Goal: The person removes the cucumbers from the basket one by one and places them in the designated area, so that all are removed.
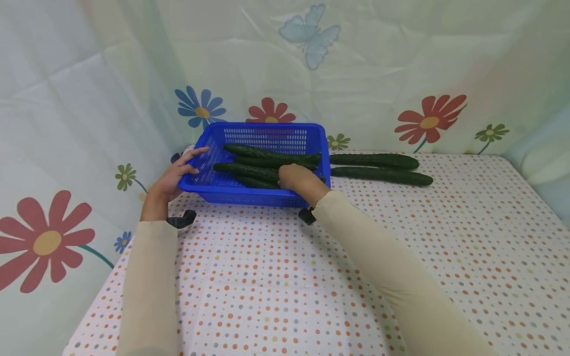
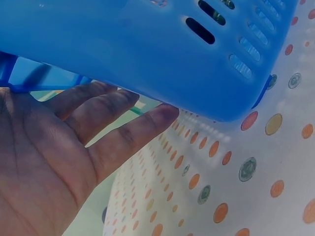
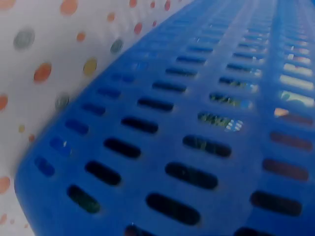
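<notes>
A blue slotted plastic basket (image 1: 262,198) stands toward the back of the table with several long dark-green cucumbers inside. My left hand (image 1: 171,180) holds its left end, two digits over the rim; in the left wrist view the other fingers (image 2: 130,135) lie against the rim's outer underside. Reaching over the front rim, my right hand (image 1: 297,179) grips the right end of a cucumber (image 1: 249,171) in the front of the basket, its fingertips hidden. The right wrist view is filled by the slotted basket wall (image 3: 157,118), and that hand is hidden there.
Two more cucumbers, a rear one (image 1: 378,160) and a front one (image 1: 387,175), lie side by side to the right of the basket. A dotted cloth (image 1: 249,277) covers the table. Flower-printed curtain (image 1: 365,74) hangs close behind and along the left side.
</notes>
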Motion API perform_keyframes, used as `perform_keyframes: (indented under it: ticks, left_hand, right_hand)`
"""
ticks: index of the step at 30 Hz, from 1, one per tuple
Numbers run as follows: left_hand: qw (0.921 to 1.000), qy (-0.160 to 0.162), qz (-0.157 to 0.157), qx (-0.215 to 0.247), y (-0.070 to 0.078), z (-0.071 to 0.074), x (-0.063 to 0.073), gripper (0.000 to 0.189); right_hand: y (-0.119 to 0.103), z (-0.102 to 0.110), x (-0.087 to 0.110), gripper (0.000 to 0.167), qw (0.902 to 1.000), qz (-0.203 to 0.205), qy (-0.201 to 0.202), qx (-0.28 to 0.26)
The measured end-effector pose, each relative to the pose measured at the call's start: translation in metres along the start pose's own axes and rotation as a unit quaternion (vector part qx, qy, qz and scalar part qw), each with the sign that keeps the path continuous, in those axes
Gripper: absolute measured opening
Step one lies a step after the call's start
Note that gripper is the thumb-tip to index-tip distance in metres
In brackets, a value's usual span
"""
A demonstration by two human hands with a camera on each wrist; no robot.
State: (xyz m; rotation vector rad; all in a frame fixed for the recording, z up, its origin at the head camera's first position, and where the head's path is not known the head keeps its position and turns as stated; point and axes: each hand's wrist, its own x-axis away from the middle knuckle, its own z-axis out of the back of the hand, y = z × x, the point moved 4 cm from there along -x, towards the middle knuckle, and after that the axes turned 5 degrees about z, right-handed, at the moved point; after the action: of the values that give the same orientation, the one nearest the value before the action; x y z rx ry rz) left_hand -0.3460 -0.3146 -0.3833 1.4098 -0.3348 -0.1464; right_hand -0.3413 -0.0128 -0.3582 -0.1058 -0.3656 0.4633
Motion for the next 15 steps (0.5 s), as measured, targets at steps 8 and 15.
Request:
perform_keyframes:
  ticks: [8,15]
  left_hand:
    - [1.0,0.001,0.006,0.005,-0.0004,0.0002,0.0001,0.064]
    - [1.0,0.001,-0.002,0.0,0.0002,0.0012,-0.0005,0.064]
  right_hand:
    - [0.0004,-0.0033,-0.003,0.028,0.9994,0.017,-0.024,0.02]
    - [0.0036,-0.0062,-0.0075,0.043,0.9984,0.001,-0.057,-0.005]
